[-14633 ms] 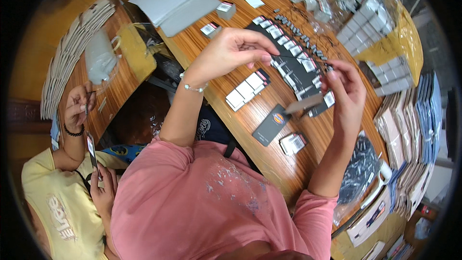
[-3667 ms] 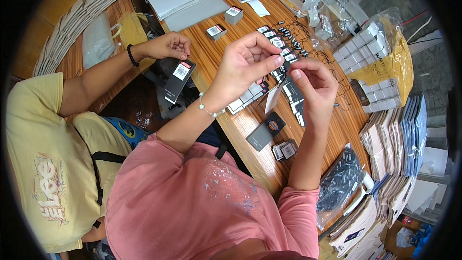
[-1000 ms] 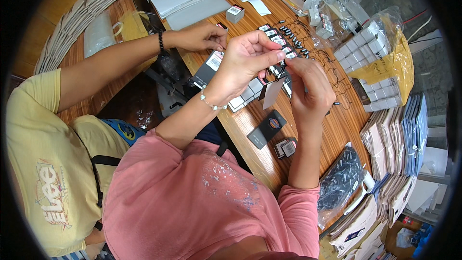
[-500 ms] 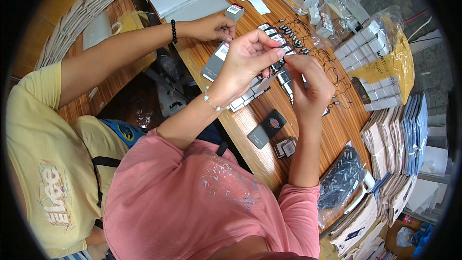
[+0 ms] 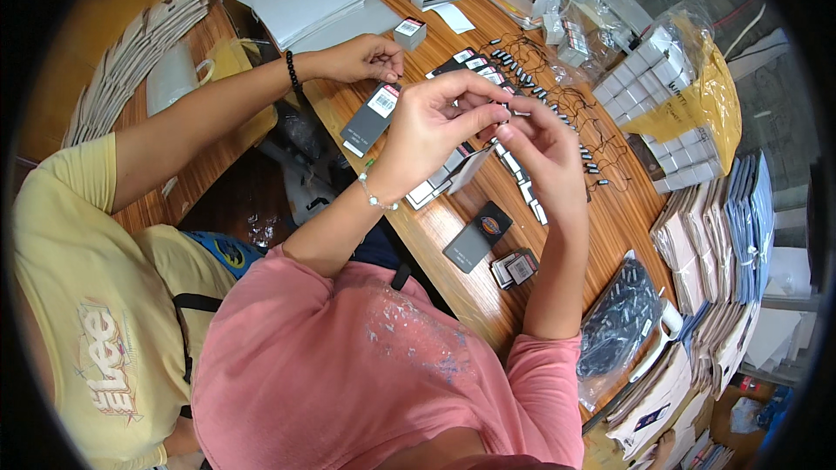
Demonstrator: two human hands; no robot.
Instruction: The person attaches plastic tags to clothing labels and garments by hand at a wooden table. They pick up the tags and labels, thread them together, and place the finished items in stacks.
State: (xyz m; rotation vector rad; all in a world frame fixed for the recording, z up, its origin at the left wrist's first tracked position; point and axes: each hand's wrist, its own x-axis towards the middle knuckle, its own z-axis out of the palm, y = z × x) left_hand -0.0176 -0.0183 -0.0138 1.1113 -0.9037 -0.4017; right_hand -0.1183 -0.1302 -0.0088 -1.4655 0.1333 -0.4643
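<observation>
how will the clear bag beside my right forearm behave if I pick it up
The bag will probably sag and shift: its wrinkled plastic holds many small dark pieces. Its shiny surface may feel slippery. It seems unlikely to roll, lying broad and flat.

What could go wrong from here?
1. The pale-faced card hangs below the pinched fingertips of the left hand and right hand; it might slip if the pinch loosens.
2. Loose dark cords lie in a tangled row just beyond the right hand; they could snag on each other or on fingers.
3. The small tag pile sits close beside the right forearm, which might nudge it apart.
</observation>
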